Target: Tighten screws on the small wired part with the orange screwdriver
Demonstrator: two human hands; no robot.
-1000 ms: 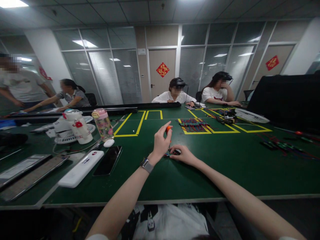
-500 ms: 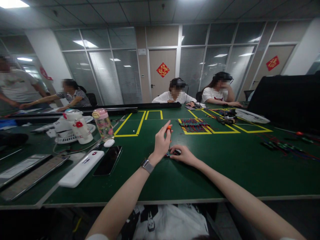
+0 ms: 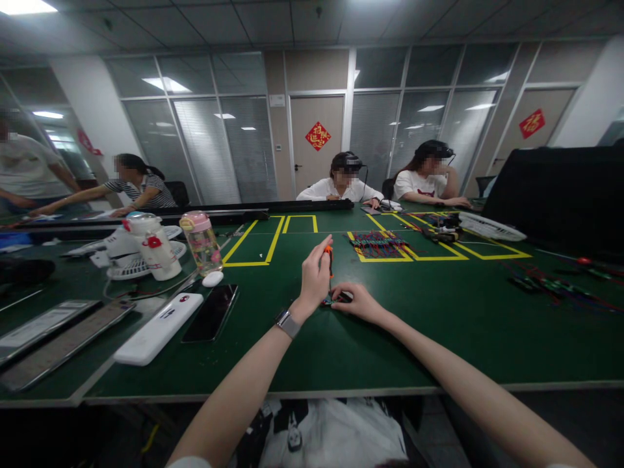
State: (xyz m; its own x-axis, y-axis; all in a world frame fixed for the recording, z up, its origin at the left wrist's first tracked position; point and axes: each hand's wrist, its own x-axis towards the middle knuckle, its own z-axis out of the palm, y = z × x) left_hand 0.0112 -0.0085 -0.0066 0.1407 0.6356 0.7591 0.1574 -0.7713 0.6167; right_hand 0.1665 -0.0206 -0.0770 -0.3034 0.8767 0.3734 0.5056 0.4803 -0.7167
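Near the middle of the green table, my left hand (image 3: 313, 276) is closed around the handle of an orange and black screwdriver (image 3: 329, 260), which stands upright with its shaft pointing down. Below its tip lies a small circuit board (image 3: 329, 301), mostly covered by my fingers. My right hand (image 3: 358, 303) pinches the board from the right side and keeps it against the table. A small dark part shows between the right thumb and fingers; its kind is not clear.
Boards with red and blue wires (image 3: 377, 244) lie inside yellow tape ahead. On the left are a black phone (image 3: 212, 313), a white power bank (image 3: 160, 329), a pink-lidded bottle (image 3: 201, 244) and a white bottle (image 3: 158, 250). More wired boards (image 3: 560, 285) lie right. Co-workers sit across the table.
The fingers of my left hand have shifted slightly on the screwdriver, and more of its handle shows. My right hand and the board stay in place.
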